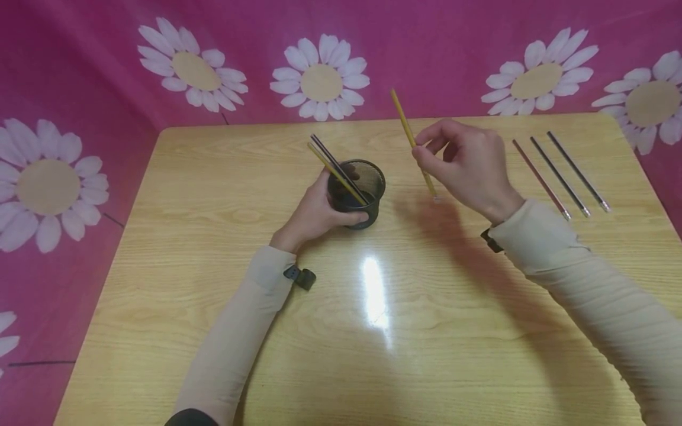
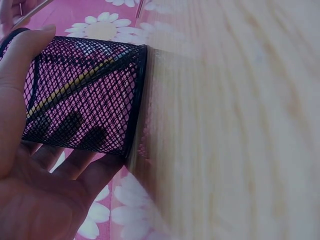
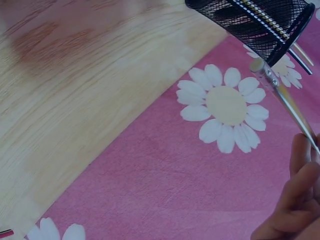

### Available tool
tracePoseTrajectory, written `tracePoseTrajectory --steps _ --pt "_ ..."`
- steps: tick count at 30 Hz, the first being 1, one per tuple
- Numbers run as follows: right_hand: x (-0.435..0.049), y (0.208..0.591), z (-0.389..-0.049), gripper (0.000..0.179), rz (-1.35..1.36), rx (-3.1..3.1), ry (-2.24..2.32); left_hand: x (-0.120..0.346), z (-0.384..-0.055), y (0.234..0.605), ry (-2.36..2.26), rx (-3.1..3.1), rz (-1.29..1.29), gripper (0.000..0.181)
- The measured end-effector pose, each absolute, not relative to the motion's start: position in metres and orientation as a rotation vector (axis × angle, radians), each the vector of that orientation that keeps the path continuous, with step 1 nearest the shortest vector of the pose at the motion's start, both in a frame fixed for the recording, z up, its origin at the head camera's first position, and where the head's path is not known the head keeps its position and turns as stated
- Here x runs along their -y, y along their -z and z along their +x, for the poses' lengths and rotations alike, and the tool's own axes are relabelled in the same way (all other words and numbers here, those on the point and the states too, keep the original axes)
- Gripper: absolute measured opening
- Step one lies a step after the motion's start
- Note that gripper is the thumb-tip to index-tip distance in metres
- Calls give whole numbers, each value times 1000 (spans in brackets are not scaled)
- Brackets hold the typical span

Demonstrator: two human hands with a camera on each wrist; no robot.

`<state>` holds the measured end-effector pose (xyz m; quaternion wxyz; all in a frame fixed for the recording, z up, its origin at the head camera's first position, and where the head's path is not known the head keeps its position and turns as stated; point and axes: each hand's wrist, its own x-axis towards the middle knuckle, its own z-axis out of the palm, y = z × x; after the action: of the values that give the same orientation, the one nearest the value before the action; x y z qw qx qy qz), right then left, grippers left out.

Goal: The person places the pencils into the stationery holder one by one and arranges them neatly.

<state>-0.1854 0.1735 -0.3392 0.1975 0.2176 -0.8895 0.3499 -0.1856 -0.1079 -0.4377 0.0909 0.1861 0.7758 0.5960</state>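
Observation:
My left hand (image 1: 314,210) grips a black mesh pencil cup (image 1: 373,204) from its left side, thumb across the front and fingers round the back. Inside the cup lean a yellow pencil (image 1: 335,173) and a dark pencil (image 1: 325,149), their upper ends out over the left rim. To the right of the cup, my right hand (image 1: 469,163) pinches another yellow pencil (image 1: 403,120) between thumb and fingers, above the table. Its eraser end (image 3: 258,66) points down toward me. In the left wrist view the cup (image 2: 90,95) stands on the table, a yellow pencil showing through the mesh.
At the right of the wooden table (image 1: 186,296) lie a red pencil (image 1: 540,178) and two dark pencils (image 1: 559,174), side by side, eraser ends toward me. A pink cloth (image 1: 426,35) with white daisies hangs behind the table's far edge.

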Motion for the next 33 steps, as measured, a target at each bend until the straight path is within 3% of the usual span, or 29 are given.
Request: tracePoseTrajectory --steps 33 --pt "-119 323 -187 13 826 2152 -1353 109 -188 438 -1762 -2305 580 95"
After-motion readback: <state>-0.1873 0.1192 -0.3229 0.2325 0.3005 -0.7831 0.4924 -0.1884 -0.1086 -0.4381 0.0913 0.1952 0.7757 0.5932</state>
